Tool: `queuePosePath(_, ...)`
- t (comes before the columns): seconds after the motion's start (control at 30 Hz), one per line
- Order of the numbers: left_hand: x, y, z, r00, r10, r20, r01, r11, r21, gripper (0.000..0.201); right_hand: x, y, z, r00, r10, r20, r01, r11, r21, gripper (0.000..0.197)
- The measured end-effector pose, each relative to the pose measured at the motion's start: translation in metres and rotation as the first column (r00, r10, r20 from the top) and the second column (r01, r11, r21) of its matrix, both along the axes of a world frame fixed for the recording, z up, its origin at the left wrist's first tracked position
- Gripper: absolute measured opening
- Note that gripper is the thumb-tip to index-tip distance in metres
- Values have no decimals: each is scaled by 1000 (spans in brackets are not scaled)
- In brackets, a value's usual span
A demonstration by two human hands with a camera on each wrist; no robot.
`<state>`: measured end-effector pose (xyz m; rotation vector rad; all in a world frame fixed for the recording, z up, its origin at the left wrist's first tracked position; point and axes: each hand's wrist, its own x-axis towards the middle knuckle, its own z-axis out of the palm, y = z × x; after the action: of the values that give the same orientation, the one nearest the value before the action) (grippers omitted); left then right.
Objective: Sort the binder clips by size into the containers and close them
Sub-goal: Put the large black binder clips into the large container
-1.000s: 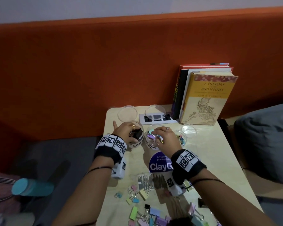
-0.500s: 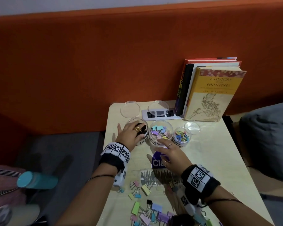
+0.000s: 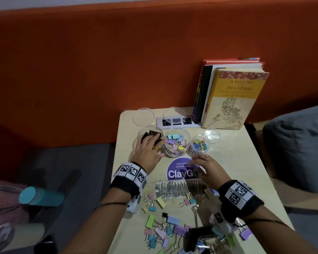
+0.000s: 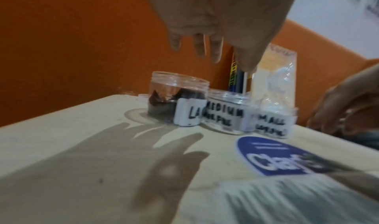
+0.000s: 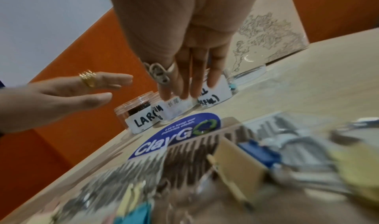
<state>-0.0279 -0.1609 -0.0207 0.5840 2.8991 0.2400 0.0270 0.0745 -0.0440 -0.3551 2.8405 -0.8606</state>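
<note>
Three clear jars stand in a row across the middle of the desk (image 3: pixel 246 153), touching side by side: the large jar (image 3: pixel 151 136) with black clips nearest the left edge, the medium jar (image 3: pixel 176 143) with pastel clips, then the small jar (image 3: pixel 200 145). All three are upright and uncovered; three clear lids (image 3: pixel 143 116) lie flat beyond them, toward the far edge, two by a white strip (image 3: pixel 176 121) and one right of the small jar. Upright books (image 3: pixel 228 98) fill the far right corner. Loose binder clips (image 3: pixel 165 226) are scattered along the near edge, pointing every way, partly cut off by the frame and by the right wrist band. A blue sticker (image 3: pixel 178 171) and a grey printed strip (image 3: pixel 173 187) lie between clips and jars.

The left hand (image 3: pixel 149 153) hangs over the large jar's near side, fingers straight and spread, holding nothing, hiding part of its rim. The right hand (image 3: pixel 207 169) hovers above the sticker, fingers straight and together, empty. Both wrist views are blurred; the jar labels read only in part.
</note>
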Motion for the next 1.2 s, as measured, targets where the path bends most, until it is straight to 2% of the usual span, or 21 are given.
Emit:
queuePosePath(0.1, 36, 7, 4, 999, -35, -7, 35, 998, 59, 47, 14, 7, 0, 990, 15, 140, -25, 997, 72, 24)
queuePosePath(0.2, 73, 5, 5, 981, 42, 189, -67, 989, 129, 47, 34, 2, 2, 974, 72, 216, -94, 991, 94, 27)
queuePosePath(0.3, 110, -8, 4, 911, 104, 399, -184, 968, 169, 77, 54, -16, 5, 946, 190, 264, -227, 967, 119, 36)
queuePosePath(0.4, 131, -18, 0, 885, 139, 444, -184, 981, 60, 95, 60, -34, 0, 933, 211, 291, -266, 950, 165, 33)
queuePosePath(0.5, 135, -23, -13, 892, 188, 411, -234, 970, 63, 81, 55, -44, 2, 916, 166, 365, -256, 942, 217, 20)
queuePosePath(0.6, 132, -24, -21, 889, 222, 401, -289, 951, 114, 60, 48, -46, 0, 906, 90, 413, -174, 970, 169, 25)
queuePosePath(0.7, 129, -21, -27, 889, 234, 395, -318, 934, 163, 45, 48, -48, 3, 909, 89, 407, -205, 947, 249, 28)
queuePosePath(0.93, 120, -12, -37, 851, 333, 407, -405, 908, 105, 40, 46, -55, -1, 920, 44, 390, -190, 920, 343, 32)
queuePosePath(1.0, 117, -8, -37, 837, 345, 424, -417, 905, 88, 38, 45, -56, 2, 918, 42, 393, -180, 930, 320, 28)
queuePosePath(1.07, 114, -6, -36, 834, 346, 430, -418, 905, 82, 30, 45, -57, 6, 912, 30, 408, -160, 943, 290, 13)
queuePosePath(1.13, 114, -4, -34, 829, 351, 435, -416, 907, 62, 18, 48, -56, 8, 913, 6, 407, -130, 952, 277, 22)
queuePosePath(1.2, 114, -3, -35, 817, 362, 450, -432, 900, 61, 16, 48, -55, 5, 909, -12, 417, -107, 959, 262, 20)
